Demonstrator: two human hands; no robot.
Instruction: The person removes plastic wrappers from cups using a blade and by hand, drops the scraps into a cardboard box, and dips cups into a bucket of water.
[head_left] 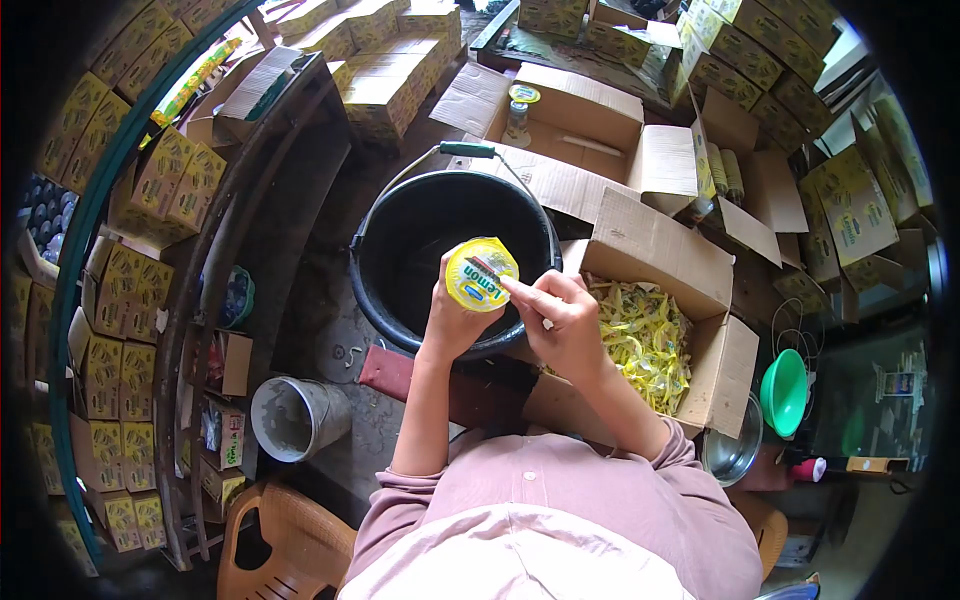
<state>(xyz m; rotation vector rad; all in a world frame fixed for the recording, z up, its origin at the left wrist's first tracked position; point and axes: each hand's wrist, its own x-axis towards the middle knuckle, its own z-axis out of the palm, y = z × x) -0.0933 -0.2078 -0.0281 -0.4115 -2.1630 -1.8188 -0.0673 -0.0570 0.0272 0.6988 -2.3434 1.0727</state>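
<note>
In the head view, the left hand had its grip wrapped around a lidded container, whose round yellow top read "Lemon" and faced the camera. The container was over the mouth of a large black bucket, toward the side nearest the person. The right hand came in from the other side, its index fingertip at the edge of the lid; whether its grip was pinching anything could not be told.

Just beside the right hand, an open cardboard box held a heap of yellow printed pieces. Beyond the bucket lay another open carton, with a yellow-topped jar standing in its far left corner.

Near the black bucket, on the left, a grey pail sat on the floor. On the right, a green bowl leaned on its side near a metal bowl.
</note>
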